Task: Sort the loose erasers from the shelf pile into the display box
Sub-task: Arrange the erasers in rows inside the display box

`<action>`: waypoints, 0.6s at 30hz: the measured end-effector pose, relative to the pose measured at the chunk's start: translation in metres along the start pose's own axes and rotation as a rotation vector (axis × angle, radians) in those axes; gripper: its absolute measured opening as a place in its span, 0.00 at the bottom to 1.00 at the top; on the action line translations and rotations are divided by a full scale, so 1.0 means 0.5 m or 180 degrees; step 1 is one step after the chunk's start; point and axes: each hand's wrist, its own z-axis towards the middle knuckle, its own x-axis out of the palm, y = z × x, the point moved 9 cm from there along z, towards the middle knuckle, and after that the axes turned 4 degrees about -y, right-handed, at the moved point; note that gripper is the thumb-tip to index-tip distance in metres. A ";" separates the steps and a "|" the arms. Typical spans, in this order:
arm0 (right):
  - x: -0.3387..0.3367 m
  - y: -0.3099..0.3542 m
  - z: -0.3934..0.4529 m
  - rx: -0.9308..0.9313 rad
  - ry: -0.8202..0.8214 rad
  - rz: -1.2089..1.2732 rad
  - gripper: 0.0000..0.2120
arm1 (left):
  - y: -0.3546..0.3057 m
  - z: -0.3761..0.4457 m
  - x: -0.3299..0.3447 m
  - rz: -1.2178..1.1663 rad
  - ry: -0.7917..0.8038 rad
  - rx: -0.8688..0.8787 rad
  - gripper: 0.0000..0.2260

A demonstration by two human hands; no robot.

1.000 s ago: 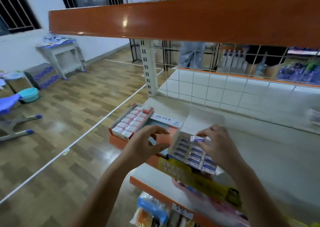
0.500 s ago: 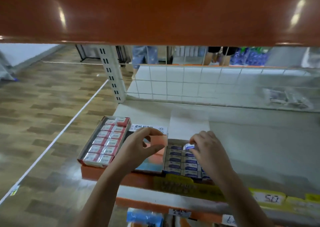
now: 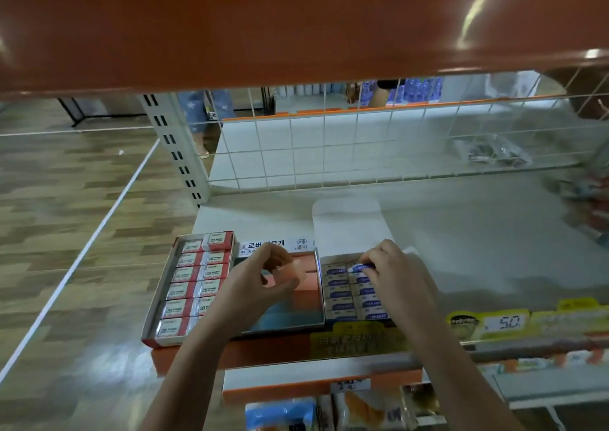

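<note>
Right grip [image 3: 400, 277] pinches a blue-sleeved eraser [image 3: 361, 267] over the display box [image 3: 354, 294]; left grip [image 3: 260, 282] pinches an orange flap [image 3: 291, 272]. Wood-look floor [image 3: 75, 206], orange upper shelf [image 3: 296, 25], white shelf [image 3: 478, 233], wire grid [image 3: 346, 144], red eraser tray [image 3: 191, 285].

— Where's everything vs the middle box [image 3: 283, 312]?
— Full tray [image 3: 189, 285] touching its left, display box [image 3: 352, 294] on its right. My left hand [image 3: 260, 282] over it, right hand [image 3: 395, 275] over display box w/ eraser [image 3: 361, 267]. Wire grid [image 3: 329, 147] behind.
</note>
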 end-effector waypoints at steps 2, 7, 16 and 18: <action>0.005 -0.001 0.000 0.0027 0.0021 -0.0013 0.10 | 0.005 0.002 -0.002 -0.0021 -0.0005 0.0019 0.11; 0.014 0.006 0.003 0.0008 0.0166 -0.0076 0.12 | 0.003 0.009 -0.010 0.0023 0.0061 0.0036 0.12; -0.033 0.019 0.007 0.0017 0.0098 0.0393 0.09 | 0.003 0.006 -0.021 -0.0149 0.0058 -0.0116 0.13; -0.038 0.037 0.006 -0.0077 0.0153 0.0569 0.09 | 0.006 -0.003 -0.003 0.0011 0.0198 -0.0174 0.09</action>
